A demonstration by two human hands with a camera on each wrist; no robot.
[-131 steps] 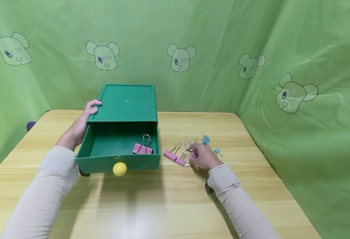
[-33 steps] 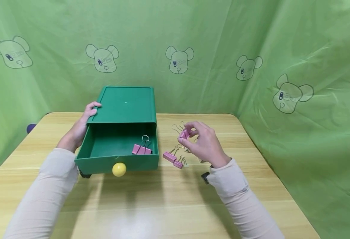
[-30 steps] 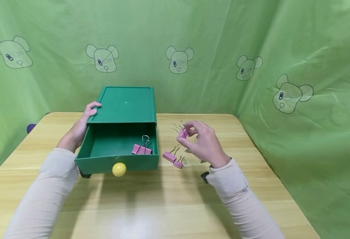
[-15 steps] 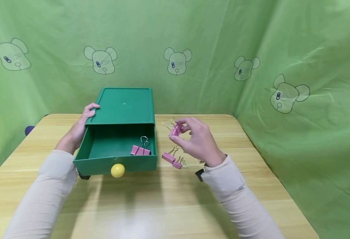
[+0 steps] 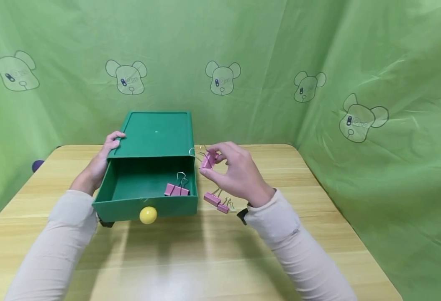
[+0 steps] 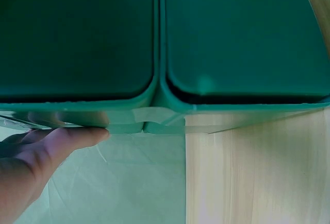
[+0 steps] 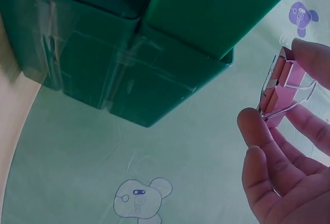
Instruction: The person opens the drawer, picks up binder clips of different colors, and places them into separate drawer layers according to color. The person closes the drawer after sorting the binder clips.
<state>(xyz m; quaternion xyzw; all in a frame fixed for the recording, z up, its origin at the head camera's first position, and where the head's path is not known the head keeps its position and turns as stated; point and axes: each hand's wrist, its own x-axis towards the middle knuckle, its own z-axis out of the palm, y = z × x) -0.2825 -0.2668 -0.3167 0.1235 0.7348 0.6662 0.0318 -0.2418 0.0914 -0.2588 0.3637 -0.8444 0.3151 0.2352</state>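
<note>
My right hand (image 5: 239, 173) pinches a pink binder clip (image 5: 207, 160) between thumb and fingertips, in the air beside the right wall of a green drawer (image 5: 107, 184). The clip's wire handles (image 7: 304, 92) point toward the box in the head view. The drawer is pulled out, with a yellow knob (image 5: 148, 215) on its front. Inside, at the right front corner, lies another pink binder clip (image 5: 177, 190), its handles upright. My left hand (image 5: 98, 165) rests against the left side of the green drawer box (image 5: 156, 133), fingertips at the top edge.
Right of the drawer, on the wooden table (image 5: 299, 251), lie a larger pink clip (image 5: 212, 198), a smaller pink clip (image 5: 223, 207) and a small pale clip (image 5: 232, 207). My right hand hides the area behind them. A green curtain (image 5: 175, 33) encloses the table's back and sides.
My right hand has picked the pink binder clip out of the pile, lifted it and carried it left to the drawer's right edge. My left hand stays on the box.
</note>
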